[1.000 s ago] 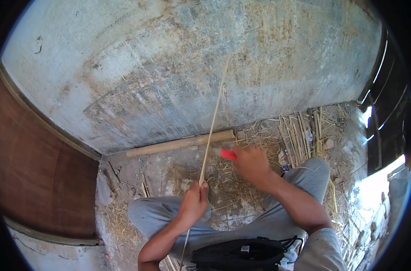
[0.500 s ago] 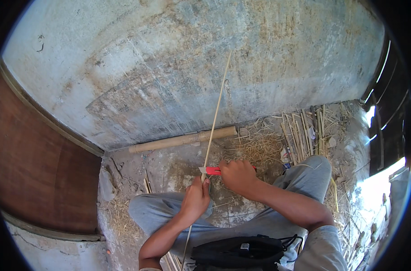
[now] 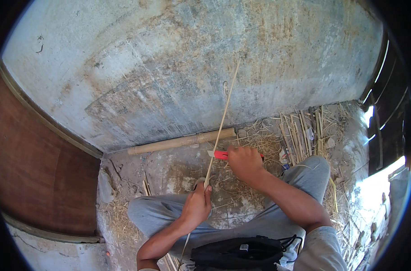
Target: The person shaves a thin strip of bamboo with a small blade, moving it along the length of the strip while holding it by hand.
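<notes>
Forearm [image 3: 289,194] aslant, right hand [image 3: 246,166] round knife [image 3: 220,155]

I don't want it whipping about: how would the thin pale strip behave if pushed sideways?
The strip is probably springy rather than floppy, as it runs nearly straight beyond the left hand. It looks light for its length, being so slender. Its far end might sway most, since the hand grips it well away from there.

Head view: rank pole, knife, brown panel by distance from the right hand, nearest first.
1. Knife: in the grip of the right hand, blade toward the left.
2. Pole: ahead and left, along the foot of the wall.
3. Brown panel: far left.
</notes>
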